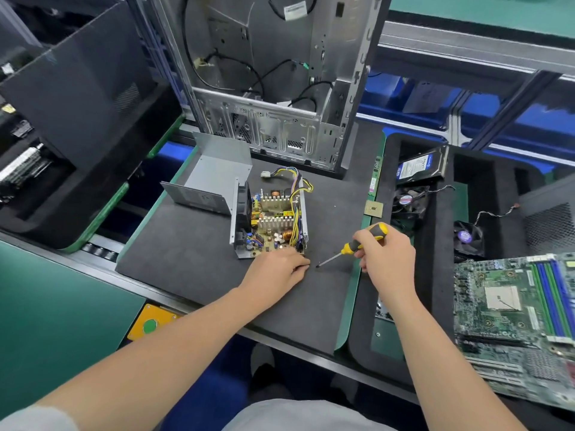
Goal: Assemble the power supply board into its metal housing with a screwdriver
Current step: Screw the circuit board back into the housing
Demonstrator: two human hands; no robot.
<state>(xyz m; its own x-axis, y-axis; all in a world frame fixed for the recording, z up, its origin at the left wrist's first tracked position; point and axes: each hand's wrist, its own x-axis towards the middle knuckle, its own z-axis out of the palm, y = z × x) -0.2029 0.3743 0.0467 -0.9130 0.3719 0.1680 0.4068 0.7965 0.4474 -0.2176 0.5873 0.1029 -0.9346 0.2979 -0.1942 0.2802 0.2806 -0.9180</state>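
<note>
Right hand [385, 256] holds screwdriver [348, 248] slanted, tip toward left hand [277, 270].

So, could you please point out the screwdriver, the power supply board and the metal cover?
screwdriver [350, 247]: head view, lower end of the handle.
power supply board [274, 224]: head view, central heat sink.
metal cover [217, 172]: head view, flat grey panel.
</note>
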